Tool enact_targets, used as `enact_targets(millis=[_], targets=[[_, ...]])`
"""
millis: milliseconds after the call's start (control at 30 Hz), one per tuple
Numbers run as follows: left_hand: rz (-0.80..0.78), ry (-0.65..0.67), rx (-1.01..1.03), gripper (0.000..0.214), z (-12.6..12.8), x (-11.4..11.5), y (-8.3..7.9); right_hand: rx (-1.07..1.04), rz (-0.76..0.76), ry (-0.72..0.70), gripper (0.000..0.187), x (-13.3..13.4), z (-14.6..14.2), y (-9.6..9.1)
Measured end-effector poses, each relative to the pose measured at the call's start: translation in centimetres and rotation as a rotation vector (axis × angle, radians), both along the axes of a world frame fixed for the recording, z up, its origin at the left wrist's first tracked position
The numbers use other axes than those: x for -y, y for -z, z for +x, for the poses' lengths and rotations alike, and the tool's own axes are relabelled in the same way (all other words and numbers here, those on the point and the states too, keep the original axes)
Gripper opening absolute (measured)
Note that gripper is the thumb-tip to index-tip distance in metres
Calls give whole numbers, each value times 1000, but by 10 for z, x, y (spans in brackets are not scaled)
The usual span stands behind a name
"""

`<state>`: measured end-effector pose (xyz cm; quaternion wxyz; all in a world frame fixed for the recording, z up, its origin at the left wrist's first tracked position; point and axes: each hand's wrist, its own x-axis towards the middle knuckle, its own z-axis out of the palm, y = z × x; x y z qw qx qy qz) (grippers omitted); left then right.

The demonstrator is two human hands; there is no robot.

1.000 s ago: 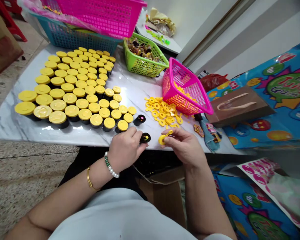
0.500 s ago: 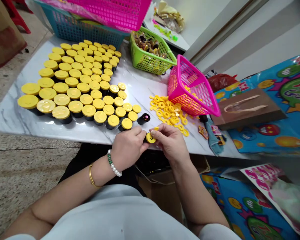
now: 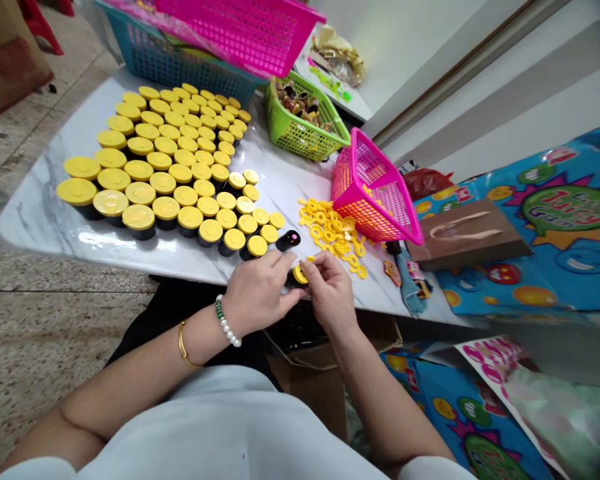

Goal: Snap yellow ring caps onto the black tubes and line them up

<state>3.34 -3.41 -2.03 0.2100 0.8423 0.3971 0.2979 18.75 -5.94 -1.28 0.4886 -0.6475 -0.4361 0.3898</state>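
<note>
My left hand (image 3: 260, 290) grips a small black tub (image 3: 294, 279) at the table's near edge. Over the same tub, my right hand (image 3: 327, 287) has its fingers closed on a yellow lid (image 3: 301, 273) that sits on the tub's top. Just beyond my hands stands one uncapped black tub (image 3: 287, 240) with coloured bits inside. Loose yellow lids (image 3: 333, 230) lie heaped to the right of it. Rows of several capped yellow-lidded tubs (image 3: 170, 167) fill the left of the marble table (image 3: 280, 180).
A tipped pink basket (image 3: 375, 190) spills lids at the right. A green basket (image 3: 305, 123) of small tubs, a blue basket (image 3: 180, 63) and a pink basket (image 3: 250, 30) stand at the back. A brown paper bag (image 3: 467, 233) lies on colourful packaging at the right.
My right hand brought the yellow lid from beside the tub onto its top, and both hands have closed together on it. The camera view shifted slightly.
</note>
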Motion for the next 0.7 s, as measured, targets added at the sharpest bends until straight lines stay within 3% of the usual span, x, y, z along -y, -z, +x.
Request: enact_targets(millis=[233, 467, 700], targets=[[25, 1, -59, 24, 1, -2, 4, -63, 112, 5, 27, 5, 3, 10], [34, 11, -59, 25, 0, -2, 4, 55, 77, 5, 29, 3, -4, 5], [34, 20, -46, 22, -1, -2, 4, 46, -5, -22, 30, 5, -5, 0]])
